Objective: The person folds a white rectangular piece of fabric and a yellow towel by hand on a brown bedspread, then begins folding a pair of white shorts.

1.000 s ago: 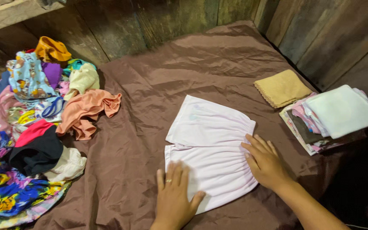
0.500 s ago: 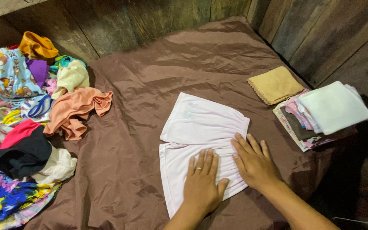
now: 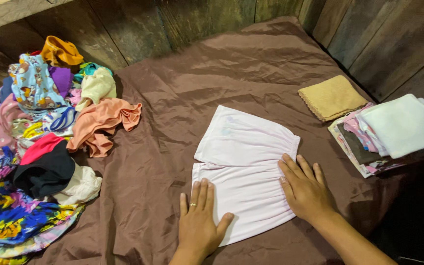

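Both hands pressed flat on pale pink shorts, lower centre of the frame.

The pale pink shorts (image 3: pixel 244 169) lie spread on the brown sheet (image 3: pixel 172 103), legs toward the left, waistband under the right hand (image 3: pixel 306 192). The left hand (image 3: pixel 199 221) rests palm down on the lower leg's edge, ring on one finger; both grips are released, fingers splayed and flat, grasping nothing. Likely risks: the slick sheet could bunch under the pressing palms and drag the fabric askew, or the gathered waistband could spring back into wrinkles. The heap of unfolded clothes (image 3: pixel 40 142) fills the left; the folded stack (image 3: pixel 393 130) and tan cloth (image 3: pixel 332 97) sit at the right.
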